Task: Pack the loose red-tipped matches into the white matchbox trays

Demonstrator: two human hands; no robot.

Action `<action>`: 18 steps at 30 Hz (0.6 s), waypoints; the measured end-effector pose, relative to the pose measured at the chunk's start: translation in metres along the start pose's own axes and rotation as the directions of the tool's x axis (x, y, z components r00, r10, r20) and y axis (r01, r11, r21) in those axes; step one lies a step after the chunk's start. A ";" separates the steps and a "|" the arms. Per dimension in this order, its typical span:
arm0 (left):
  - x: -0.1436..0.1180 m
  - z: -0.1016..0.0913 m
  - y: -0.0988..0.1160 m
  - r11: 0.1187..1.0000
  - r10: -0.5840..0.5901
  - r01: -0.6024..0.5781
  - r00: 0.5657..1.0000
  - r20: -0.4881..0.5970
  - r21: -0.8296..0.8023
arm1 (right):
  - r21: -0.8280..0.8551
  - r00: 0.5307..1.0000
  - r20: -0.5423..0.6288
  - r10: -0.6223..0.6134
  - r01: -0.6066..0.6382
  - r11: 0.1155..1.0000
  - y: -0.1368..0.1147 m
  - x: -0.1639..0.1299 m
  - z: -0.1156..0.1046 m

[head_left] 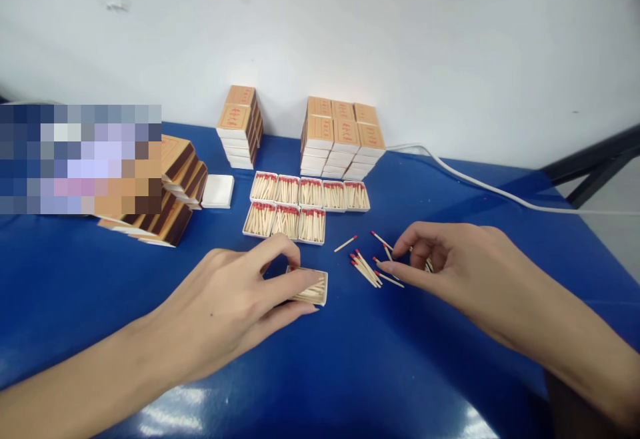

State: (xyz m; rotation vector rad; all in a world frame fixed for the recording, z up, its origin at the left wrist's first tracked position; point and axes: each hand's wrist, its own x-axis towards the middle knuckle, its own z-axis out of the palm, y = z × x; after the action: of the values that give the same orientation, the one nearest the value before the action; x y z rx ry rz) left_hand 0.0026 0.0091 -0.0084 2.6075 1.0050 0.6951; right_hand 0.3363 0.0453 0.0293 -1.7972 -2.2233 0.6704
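My left hand (245, 292) grips a small white matchbox tray (324, 290) filled with matches, the thumb and fingers around its sides and one finger across the top. To the right of it, red-tipped loose matches (367, 269) lie scattered on the table. My right hand (440, 259) hovers at their right edge, thumb and forefinger a little apart around a few of them. Its other fingers are curled in, and pale match ends show between them. Beyond the left hand stand two rows of open trays (311, 224) packed with matches, heads pointing away.
Closed matchboxes (344, 133) stand stacked against the wall, beside a narrower stack (239, 122). More boxes (183, 165) pile up at the left, near a blurred patch and a white tray (219, 191). A white cable (480, 189) crosses the blue table (310, 372) at the right.
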 end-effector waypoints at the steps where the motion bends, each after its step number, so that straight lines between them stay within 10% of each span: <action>1: 0.000 0.000 0.000 1.000 0.001 -0.001 1.000 0.002 -0.002 | 0.005 1.000 0.012 0.002 -0.002 1.000 -0.001 0.000 0.001; 18: -0.001 -0.001 0.000 0.999 0.009 -0.009 1.000 0.027 0.032 | -0.044 0.980 -0.177 -0.088 0.082 0.996 -0.004 0.006 0.015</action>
State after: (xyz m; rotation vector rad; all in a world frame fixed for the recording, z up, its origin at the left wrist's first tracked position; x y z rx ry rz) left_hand 0.0013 0.0086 -0.0085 2.6428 1.0051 0.6494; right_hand 0.3251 0.0474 0.0176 -1.6947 -2.1904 0.4358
